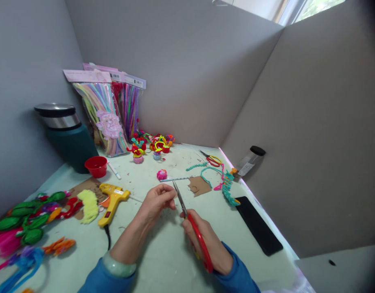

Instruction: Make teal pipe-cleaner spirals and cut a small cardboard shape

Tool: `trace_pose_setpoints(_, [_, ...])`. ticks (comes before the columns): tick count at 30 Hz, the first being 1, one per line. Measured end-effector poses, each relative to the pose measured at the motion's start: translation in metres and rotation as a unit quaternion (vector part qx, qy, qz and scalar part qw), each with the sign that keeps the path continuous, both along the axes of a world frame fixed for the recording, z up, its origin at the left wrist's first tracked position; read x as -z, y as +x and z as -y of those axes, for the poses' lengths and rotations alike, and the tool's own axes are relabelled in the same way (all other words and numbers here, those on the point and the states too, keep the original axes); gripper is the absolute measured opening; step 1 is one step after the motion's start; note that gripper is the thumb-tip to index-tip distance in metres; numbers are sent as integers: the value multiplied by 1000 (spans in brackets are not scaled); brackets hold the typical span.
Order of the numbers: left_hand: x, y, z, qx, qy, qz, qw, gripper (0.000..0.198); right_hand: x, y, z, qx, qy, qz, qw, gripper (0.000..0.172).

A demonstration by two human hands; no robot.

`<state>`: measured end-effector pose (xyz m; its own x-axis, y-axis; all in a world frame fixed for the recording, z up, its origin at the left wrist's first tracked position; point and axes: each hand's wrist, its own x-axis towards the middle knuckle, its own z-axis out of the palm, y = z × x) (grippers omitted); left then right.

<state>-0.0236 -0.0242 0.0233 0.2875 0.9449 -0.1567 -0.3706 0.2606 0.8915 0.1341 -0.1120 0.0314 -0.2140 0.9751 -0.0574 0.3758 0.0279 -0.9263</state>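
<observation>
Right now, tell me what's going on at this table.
A person in blue sleeves is at a craft table. The right hand grips red-handled scissors, blades pointing up to the left hand, whose fingertips are pinched together right at the blade tips; what they pinch is too small to make out. A yellow glue gun lies to the left of both hands, packs of pipe cleaners lean on the back wall, and a black phone lies to the right.

Both arms wear blue sleeves (236,276), and a pale green bangle (118,264) circles the left wrist.
</observation>
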Motion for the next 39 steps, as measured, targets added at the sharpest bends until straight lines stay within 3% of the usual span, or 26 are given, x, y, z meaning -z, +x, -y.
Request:
trace_pose_setpoints(12, [-2, 0, 0, 4, 4, -3, 1000, 23, 1, -3, 1, 14, -6, -7, 1000, 36])
trace_pose_setpoints(25, [-3, 0, 1, -5, 3, -12, 1000, 24, 5, 2, 2, -21, -7, -20, 1000, 37])
trace_pose_setpoints(39, [-4, -1, 2, -2, 9, -9, 1000, 24, -5, 1, 1, -28, -12, -11, 999, 35])
